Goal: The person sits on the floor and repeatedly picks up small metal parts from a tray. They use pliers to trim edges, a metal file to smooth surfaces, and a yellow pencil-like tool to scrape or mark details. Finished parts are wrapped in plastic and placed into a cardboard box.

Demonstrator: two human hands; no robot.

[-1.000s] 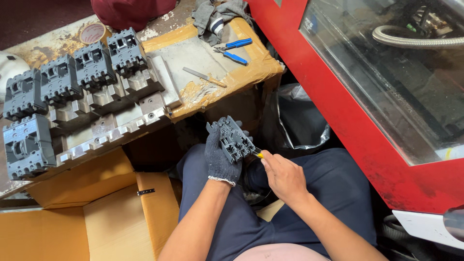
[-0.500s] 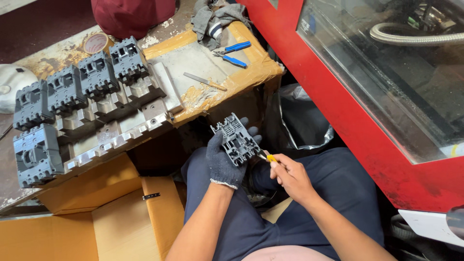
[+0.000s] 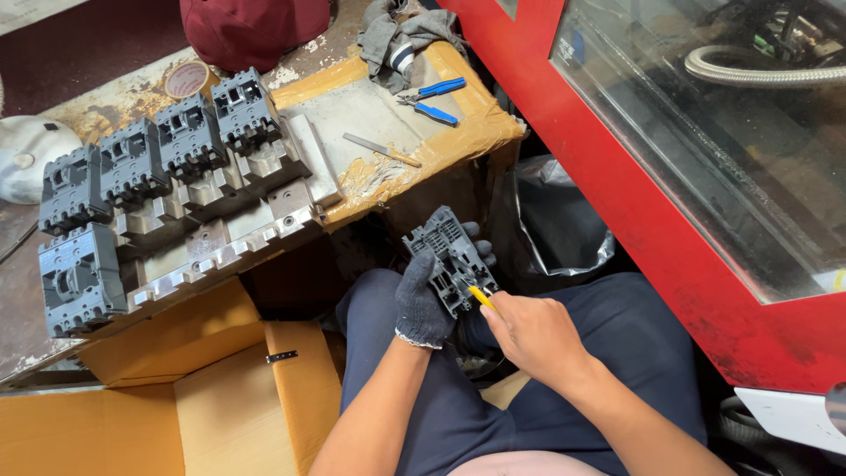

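My left hand, in a dark knit glove, grips a dark grey moulded plastic housing over my lap, tilted with its ribbed inside facing up. My bare right hand holds a small tool with a yellow handle, its tip against the lower edge of the housing. Several similar grey housings sit in a row on a metal fixture on the bench to the left.
Blue-handled pliers, a flat file, a grey rag, a roll of tape and a maroon cap lie on the bench. An open cardboard box is below left. A red machine with a glass window stands right.
The housing and both hands have stayed together over my lap; the camera view has drifted slightly, and the yellow tool has shifted a little along the housing's lower edge.
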